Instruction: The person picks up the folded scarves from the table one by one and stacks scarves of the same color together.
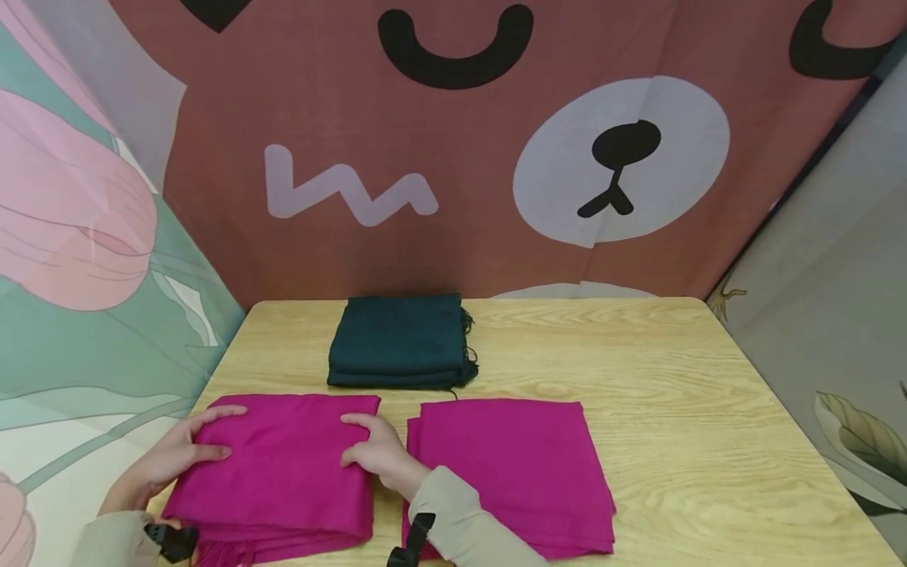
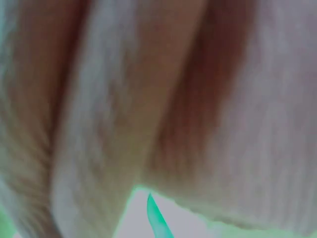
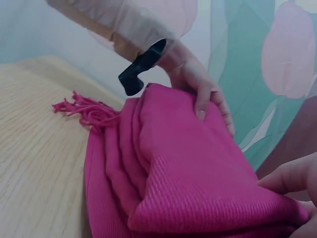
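A folded magenta shawl [image 1: 283, 465] lies at the front left of the table, its layers stacked and a fringe [image 3: 89, 111] hanging out at the near left corner. My left hand [image 1: 173, 449] grips its left side, with the thumb on top. At the opposite side my right hand [image 1: 383, 453] holds the right edge, thumb and forefinger on the upper layer and the other fingers hidden. The right wrist view shows both hands on the same bundle, the right one [image 3: 297, 186] partly out of frame. Only blurred, ribbed pale folds fill most of the left wrist view.
A second folded magenta cloth [image 1: 510, 472] lies just right of the shawl, partly under my right forearm. Behind them sits a folded dark teal fringed shawl [image 1: 400, 339] near the back edge of the wooden table [image 1: 680, 441]. Printed curtains [image 1: 460, 260] hang around the table.
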Demonstrator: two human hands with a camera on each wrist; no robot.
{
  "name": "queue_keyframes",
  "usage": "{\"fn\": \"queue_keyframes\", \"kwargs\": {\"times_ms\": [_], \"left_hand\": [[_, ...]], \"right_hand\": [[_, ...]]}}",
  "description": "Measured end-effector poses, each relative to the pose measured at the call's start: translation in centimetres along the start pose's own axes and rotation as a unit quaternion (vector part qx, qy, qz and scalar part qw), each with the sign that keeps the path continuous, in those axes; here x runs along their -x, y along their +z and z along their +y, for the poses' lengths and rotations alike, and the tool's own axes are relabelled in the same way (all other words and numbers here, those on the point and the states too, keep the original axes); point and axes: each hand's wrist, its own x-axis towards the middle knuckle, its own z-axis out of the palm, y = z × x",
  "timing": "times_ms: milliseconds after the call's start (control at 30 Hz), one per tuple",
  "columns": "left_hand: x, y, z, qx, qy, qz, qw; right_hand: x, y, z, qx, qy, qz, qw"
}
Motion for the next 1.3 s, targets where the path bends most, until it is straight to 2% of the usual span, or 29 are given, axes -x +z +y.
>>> {"fn": "queue_keyframes", "kwargs": {"times_ms": [167, 400, 900, 1300], "left_hand": [[0.3, 0.4, 0.4, 0.02, 0.019, 0.009, 0.9996], [0.7, 1.1, 0.6, 0.02, 0.044, 0.025, 0.9985], [1.3, 1.6, 1.9, 0.051, 0.078, 0.023, 0.9954], [1.6, 2.0, 2.6, 0.052, 0.073, 0.027, 0.9957]], "right_hand": [[0.2, -0.5, -0.5, -0.003, -0.005, -0.005, 1.0], [0.9, -1.0, -1.2, 0.016, -0.013, -0.008, 1.0], [1.7, -2.2, -2.7, 0.026, -0.024, -0.023, 0.999], [2.3, -3.5, -3.6, 0.009, -0.039, -0.047, 0.998]]}}
